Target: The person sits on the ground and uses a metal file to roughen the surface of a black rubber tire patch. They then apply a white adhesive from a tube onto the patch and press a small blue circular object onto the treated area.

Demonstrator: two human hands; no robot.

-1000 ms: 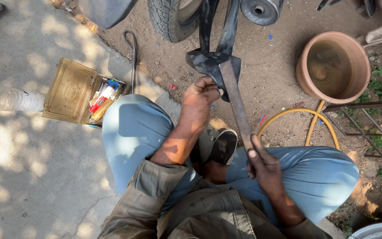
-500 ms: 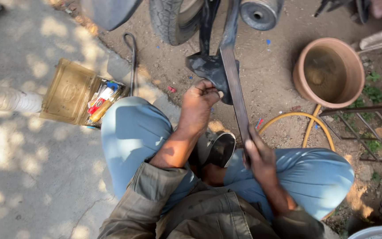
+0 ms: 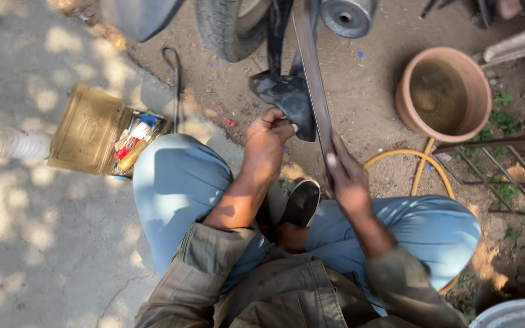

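1. The right hand (image 3: 349,182) has slid up the long flat strip (image 3: 312,79) — its fingers now lie closer to the dark rubber piece (image 3: 287,100).
2. The strip has swung from a slant to nearly upright.
3. The left hand (image 3: 268,140) has shifted slightly toward the strip.

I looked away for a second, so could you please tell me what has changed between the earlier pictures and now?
The right hand slid up the long flat metal bar, which swung from a slant to nearly upright in the picture. The left hand kept its grip on the black rubber piece. The clay pot, yellow hose and open brass-coloured box stayed where they were.
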